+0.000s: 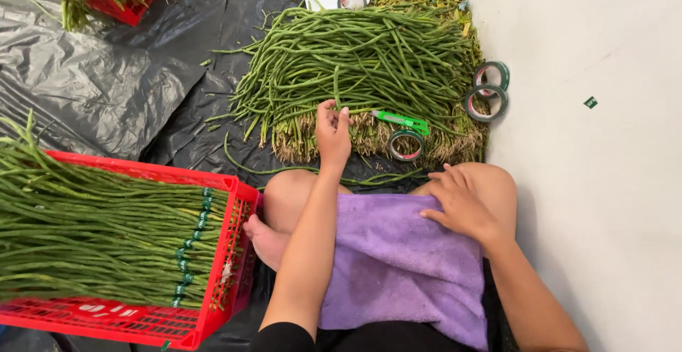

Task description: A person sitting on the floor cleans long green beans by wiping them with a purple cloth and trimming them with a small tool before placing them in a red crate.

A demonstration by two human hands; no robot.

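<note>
The left hand [332, 130] pinches loose beans [355, 61] at the pile's near edge, best gripped near their stems, while the right hand [460, 203] rests released on the purple towel [398, 267].

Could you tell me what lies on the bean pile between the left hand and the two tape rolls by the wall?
In the head view, a green utility knife and another tape roll lie between the left hand and those two rolls.
</note>
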